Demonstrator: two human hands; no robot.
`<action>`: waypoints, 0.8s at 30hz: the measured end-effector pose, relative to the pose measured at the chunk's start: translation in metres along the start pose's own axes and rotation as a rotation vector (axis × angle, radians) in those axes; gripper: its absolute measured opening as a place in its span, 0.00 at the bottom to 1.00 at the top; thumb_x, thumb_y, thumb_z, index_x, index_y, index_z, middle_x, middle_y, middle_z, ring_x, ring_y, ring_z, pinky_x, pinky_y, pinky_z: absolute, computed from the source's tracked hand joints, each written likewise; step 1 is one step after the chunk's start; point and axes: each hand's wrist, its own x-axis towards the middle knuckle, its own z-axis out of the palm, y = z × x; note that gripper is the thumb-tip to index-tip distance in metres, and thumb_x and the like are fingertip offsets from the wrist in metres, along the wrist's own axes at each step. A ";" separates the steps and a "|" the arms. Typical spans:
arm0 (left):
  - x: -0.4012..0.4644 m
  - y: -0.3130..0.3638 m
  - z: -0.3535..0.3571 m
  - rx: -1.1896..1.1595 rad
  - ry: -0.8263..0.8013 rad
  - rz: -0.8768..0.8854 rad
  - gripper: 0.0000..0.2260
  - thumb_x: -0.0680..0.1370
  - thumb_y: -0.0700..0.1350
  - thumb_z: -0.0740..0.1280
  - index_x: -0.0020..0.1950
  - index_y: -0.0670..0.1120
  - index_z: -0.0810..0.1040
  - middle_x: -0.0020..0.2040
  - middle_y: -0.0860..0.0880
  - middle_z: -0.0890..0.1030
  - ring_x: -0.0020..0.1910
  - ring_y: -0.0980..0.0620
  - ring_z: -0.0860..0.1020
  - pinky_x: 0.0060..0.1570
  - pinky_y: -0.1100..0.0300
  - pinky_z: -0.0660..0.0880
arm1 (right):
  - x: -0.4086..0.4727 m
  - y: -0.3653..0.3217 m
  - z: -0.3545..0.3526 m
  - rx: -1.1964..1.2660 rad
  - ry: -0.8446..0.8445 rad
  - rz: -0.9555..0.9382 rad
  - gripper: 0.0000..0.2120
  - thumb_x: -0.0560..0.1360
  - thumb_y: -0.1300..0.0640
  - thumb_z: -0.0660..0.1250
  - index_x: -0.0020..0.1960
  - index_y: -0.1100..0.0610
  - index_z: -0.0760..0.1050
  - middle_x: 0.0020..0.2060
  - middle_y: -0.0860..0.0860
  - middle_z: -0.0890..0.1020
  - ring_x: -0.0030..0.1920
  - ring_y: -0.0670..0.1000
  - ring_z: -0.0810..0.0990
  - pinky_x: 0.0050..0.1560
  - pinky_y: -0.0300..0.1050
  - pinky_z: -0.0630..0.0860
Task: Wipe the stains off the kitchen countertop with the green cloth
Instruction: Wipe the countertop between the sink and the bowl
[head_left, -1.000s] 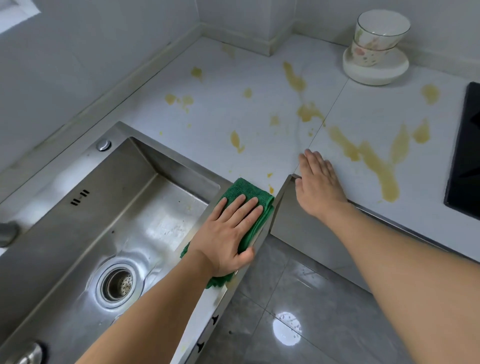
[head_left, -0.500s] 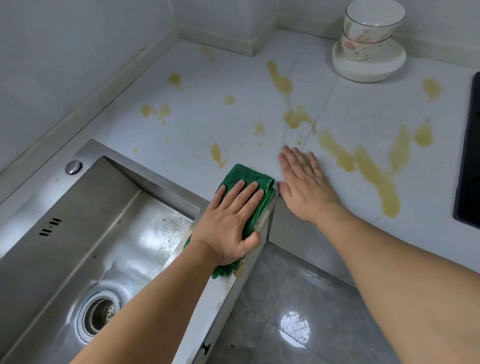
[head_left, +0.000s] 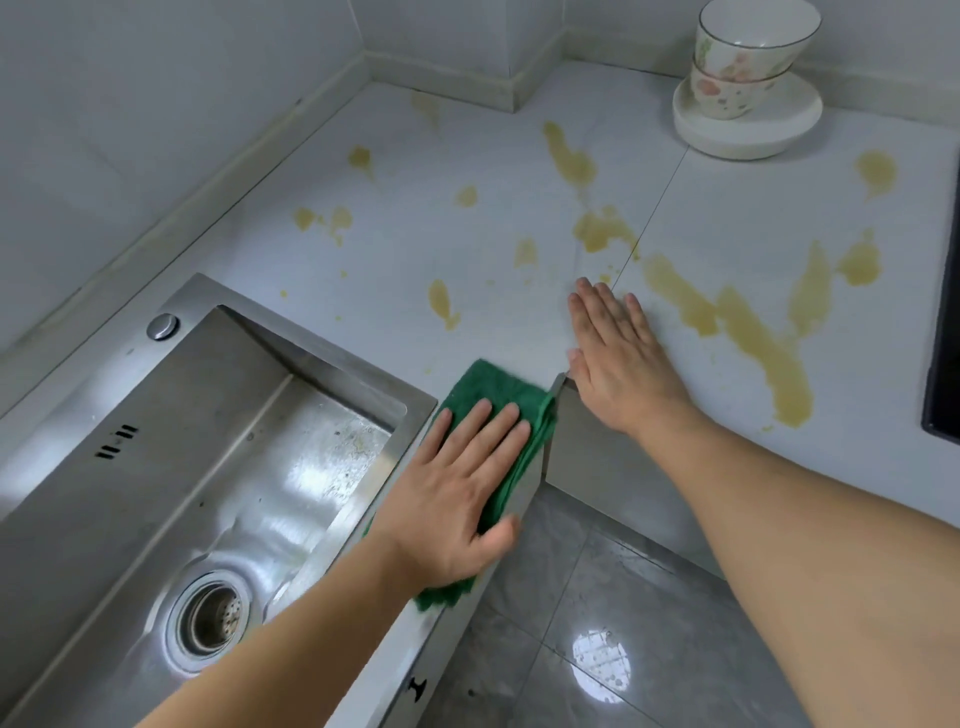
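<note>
My left hand (head_left: 457, 488) lies flat on the folded green cloth (head_left: 493, 387), pressing it onto the narrow counter strip between the sink and the inner corner of the counter's front edge. My right hand (head_left: 618, 358) rests palm down, fingers spread, on the white countertop (head_left: 415, 249) just right of the cloth; it holds nothing. Yellow-brown stains spread over the countertop: a long smear (head_left: 758, 353) right of my right hand, a blotch (head_left: 602, 231) beyond its fingertips, a small drop (head_left: 441, 304) beyond the cloth, and several spots further back.
A steel sink (head_left: 208, 467) with a round drain (head_left: 208, 618) fills the lower left. Two stacked bowls (head_left: 748, 57) stand on a white plate (head_left: 748, 130) at the back right. A black hob edge (head_left: 943, 312) runs along the right. Grey floor tiles lie below the counter edge.
The cloth under my left hand has stayed at the counter's inner corner. My right hand has crept a little further onto the countertop. The view has shifted over the counter.
</note>
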 end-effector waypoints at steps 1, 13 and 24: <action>-0.022 0.003 0.004 0.014 -0.019 0.010 0.36 0.78 0.62 0.53 0.82 0.51 0.43 0.82 0.52 0.43 0.80 0.51 0.39 0.78 0.45 0.43 | 0.000 0.000 0.000 0.000 -0.003 0.000 0.32 0.78 0.47 0.35 0.79 0.60 0.41 0.78 0.53 0.42 0.78 0.50 0.38 0.76 0.51 0.35; 0.067 -0.017 -0.007 0.035 0.026 -0.053 0.34 0.78 0.63 0.48 0.82 0.54 0.44 0.82 0.54 0.46 0.80 0.53 0.40 0.78 0.47 0.41 | 0.002 0.003 0.007 0.044 0.050 -0.005 0.32 0.77 0.49 0.35 0.79 0.60 0.43 0.79 0.53 0.43 0.78 0.50 0.39 0.76 0.52 0.36; 0.024 0.004 -0.001 -0.024 0.050 -0.107 0.32 0.80 0.62 0.46 0.82 0.52 0.44 0.82 0.53 0.43 0.79 0.52 0.37 0.78 0.47 0.40 | -0.002 -0.001 0.004 0.007 0.042 0.005 0.32 0.77 0.49 0.36 0.79 0.60 0.43 0.79 0.53 0.43 0.78 0.50 0.39 0.76 0.50 0.34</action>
